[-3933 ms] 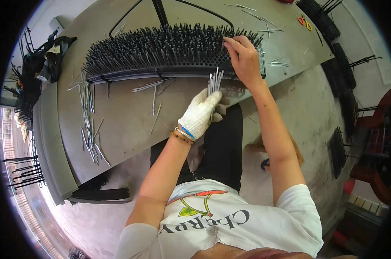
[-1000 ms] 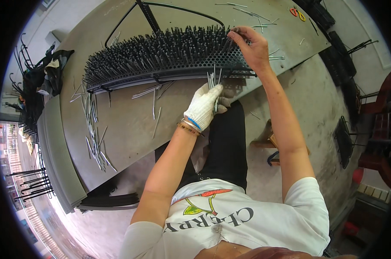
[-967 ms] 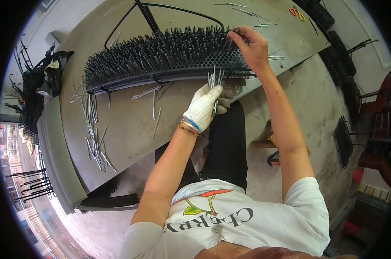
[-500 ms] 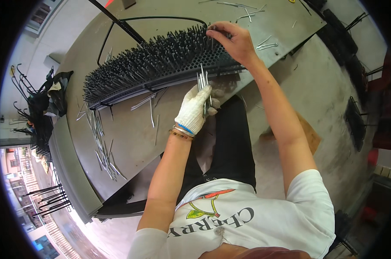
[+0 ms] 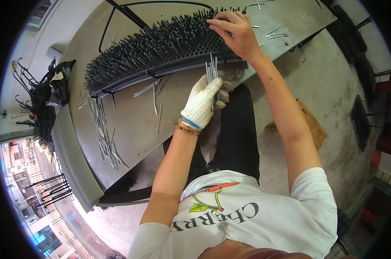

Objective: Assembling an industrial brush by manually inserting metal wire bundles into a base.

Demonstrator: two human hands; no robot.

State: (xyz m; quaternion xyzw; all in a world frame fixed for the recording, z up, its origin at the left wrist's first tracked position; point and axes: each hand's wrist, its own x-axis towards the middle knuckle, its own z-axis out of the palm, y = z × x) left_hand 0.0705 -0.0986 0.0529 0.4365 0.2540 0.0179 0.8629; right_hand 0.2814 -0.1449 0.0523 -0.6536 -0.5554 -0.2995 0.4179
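Observation:
My left hand (image 5: pixel 204 96), in a white knitted glove, is closed round a bundle of thin silver metal rods (image 5: pixel 212 71) that stick up past its fingers. It is just in front of the near right edge of a long black perforated rack (image 5: pixel 137 79). Dark thin rods (image 5: pixel 161 45) stand densely in the rack's holes. My bare right hand (image 5: pixel 236 32) is over the rack's right end. Its thumb and forefinger pinch among the rod tops, seemingly on one thin rod; the fingers hide most of it. Bare holes (image 5: pixel 195 63) show along the rack's near right side.
Loose silver rods (image 5: pixel 102 134) are strewn on the grey table (image 5: pixel 135 129) at left, with more (image 5: pixel 276 34) at far right. A black metal frame (image 5: pixel 111 26) stands behind the rack. A brown cardboard piece (image 5: pixel 314 125) is on the floor at right. Black hooks (image 5: pixel 57 194) jut out at left.
The view has shifted, so the table and rack appear higher. Both hands keep nearly the same places by the rack. The rod beneath my right fingertips is less visible.

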